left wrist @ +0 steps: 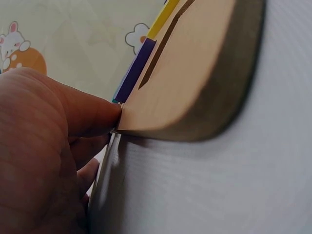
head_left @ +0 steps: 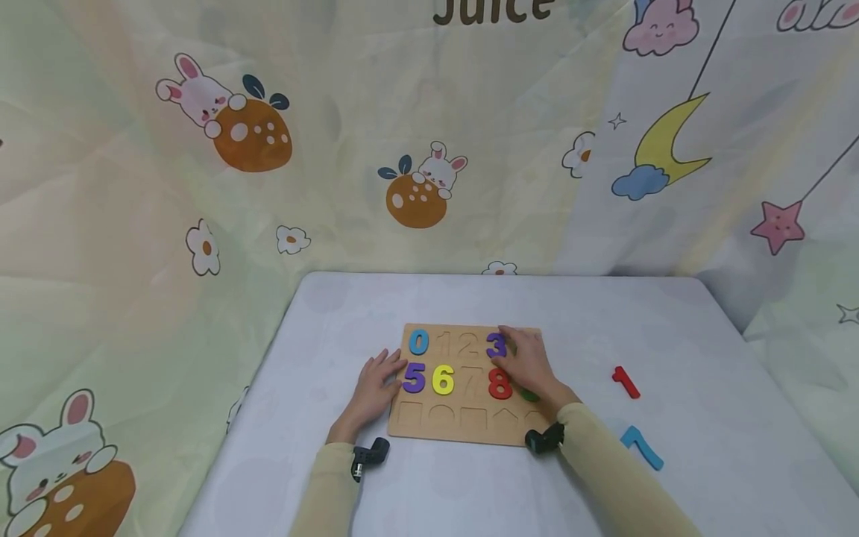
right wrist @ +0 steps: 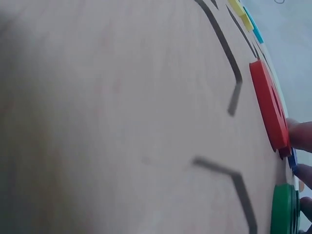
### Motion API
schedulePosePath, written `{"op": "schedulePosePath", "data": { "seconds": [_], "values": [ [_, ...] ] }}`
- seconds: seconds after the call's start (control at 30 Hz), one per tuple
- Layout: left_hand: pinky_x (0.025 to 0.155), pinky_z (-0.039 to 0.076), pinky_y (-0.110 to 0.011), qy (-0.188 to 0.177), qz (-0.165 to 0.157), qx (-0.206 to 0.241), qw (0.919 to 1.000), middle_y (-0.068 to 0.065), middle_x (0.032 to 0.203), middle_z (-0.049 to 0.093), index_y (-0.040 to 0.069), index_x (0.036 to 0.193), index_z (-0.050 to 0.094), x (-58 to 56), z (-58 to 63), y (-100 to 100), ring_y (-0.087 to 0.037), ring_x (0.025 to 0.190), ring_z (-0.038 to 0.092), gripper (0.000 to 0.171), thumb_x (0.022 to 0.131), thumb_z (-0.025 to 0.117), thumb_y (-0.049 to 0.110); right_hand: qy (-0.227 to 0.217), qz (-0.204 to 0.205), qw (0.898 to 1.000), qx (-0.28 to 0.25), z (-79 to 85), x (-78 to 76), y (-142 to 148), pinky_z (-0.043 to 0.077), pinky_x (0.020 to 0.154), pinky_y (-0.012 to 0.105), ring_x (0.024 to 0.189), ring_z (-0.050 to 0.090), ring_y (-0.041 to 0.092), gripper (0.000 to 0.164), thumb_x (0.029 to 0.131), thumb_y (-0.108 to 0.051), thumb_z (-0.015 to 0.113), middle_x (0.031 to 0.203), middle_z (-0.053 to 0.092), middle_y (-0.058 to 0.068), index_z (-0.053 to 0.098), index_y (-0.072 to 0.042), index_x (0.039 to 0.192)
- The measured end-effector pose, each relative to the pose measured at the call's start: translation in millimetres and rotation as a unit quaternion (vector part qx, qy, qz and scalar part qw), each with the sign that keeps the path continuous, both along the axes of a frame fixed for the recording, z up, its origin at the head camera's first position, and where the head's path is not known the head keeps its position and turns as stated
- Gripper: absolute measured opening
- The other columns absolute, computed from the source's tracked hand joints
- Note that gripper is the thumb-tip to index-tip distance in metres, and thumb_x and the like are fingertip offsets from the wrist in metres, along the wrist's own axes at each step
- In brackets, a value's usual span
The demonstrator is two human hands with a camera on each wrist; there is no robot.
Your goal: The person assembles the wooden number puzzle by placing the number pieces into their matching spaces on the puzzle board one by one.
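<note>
one purple 3 [head_left: 496, 345] is pinched between the thumb and a finger of the right hand [head_left: 530, 362] at the right part of the top row of one board [head_left: 463, 435]; whether it is fully seated cannot be told. the digit is thick, rounded and evenly coloured, with a smooth, flat face.

four more digits are plainly seen on the board, one of each — a light blue 0 [head_left: 419, 342], a purple 5 [head_left: 414, 378], a yellow 6 [head_left: 443, 380] and a red 8 [head_left: 499, 383]. green [head_left: 528, 394] is partly covered by the right hand, so its pieces cannot be surely counted. the board is tan, thin and rounded at its corners; three digit-shaped hollows, for 1, 2 and 7, are shown in it, and a row of geometric hollows is cut along the near side.

the left edge of the board is touched by the left hand [head_left: 373, 385], whose fingers are loosely extended and closed round nothing.

two loose digits are laid on the white table [head_left: 698, 358] to the right, well apart from the board — one red 1 [head_left: 626, 382] and one blue 7 [head_left: 642, 447]. two black wrist cameras [head_left: 370, 456] are worn over two pale sleeves [head_left: 326, 492].
</note>
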State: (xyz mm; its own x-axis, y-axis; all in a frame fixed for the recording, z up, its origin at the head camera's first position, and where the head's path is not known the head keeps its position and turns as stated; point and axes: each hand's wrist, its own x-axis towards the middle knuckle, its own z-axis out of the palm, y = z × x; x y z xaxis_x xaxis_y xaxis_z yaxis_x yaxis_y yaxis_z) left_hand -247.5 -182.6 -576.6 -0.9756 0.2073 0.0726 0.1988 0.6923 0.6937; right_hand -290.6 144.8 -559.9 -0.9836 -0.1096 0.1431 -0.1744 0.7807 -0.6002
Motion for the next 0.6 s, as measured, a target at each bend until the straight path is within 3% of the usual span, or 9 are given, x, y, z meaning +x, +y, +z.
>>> {"op": "schedulePosePath", "data": {
  "seconds": [0.27, 0.47, 0.6],
  "values": [
    [0.124, 0.003, -0.046, -0.005, 0.003, -0.004, 1.0, -0.002, 0.154, 0.039, 0.011, 0.136, 0.058, -0.6, -1.8, 0, -0.026, 0.149, 0.019, 0.041, 0.095, 0.058, 0.011, -0.042, -0.005, 0.998, -0.055, 8.9, 7.6, 13, 0.035, 0.113, 0.057, 0.137, 0.038, 0.038, 0.067, 0.085, -0.023, 0.074, 0.145, 0.048, 0.017, 0.045, -0.01, 0.145],
    [0.124, 0.003, -0.045, -0.004, 0.003, -0.011, 0.9999, -0.001, 0.154, 0.039, 0.011, 0.136, 0.058, -0.9, -2.3, 1, -0.026, 0.149, 0.019, 0.041, 0.095, 0.059, 0.012, -0.018, -0.006, 0.997, -0.075, 11.0, 11.6, 31, 0.033, 0.113, 0.058, 0.136, 0.038, 0.039, 0.064, 0.088, -0.022, 0.071, 0.143, 0.048, 0.019, 0.045, -0.006, 0.144],
    [0.124, 0.003, -0.046, -0.005, 0.002, -0.011, 0.9999, -0.003, 0.154, 0.039, 0.01, 0.136, 0.058, -0.5, 0.3, 0, -0.027, 0.149, 0.019, 0.04, 0.095, 0.058, 0.011, -0.026, -0.018, 0.997, -0.074, 12.4, 13.3, 42, 0.031, 0.114, 0.059, 0.139, 0.035, 0.039, 0.064, 0.09, -0.022, 0.069, 0.148, 0.044, 0.018, 0.043, -0.006, 0.145]
  ]
}}
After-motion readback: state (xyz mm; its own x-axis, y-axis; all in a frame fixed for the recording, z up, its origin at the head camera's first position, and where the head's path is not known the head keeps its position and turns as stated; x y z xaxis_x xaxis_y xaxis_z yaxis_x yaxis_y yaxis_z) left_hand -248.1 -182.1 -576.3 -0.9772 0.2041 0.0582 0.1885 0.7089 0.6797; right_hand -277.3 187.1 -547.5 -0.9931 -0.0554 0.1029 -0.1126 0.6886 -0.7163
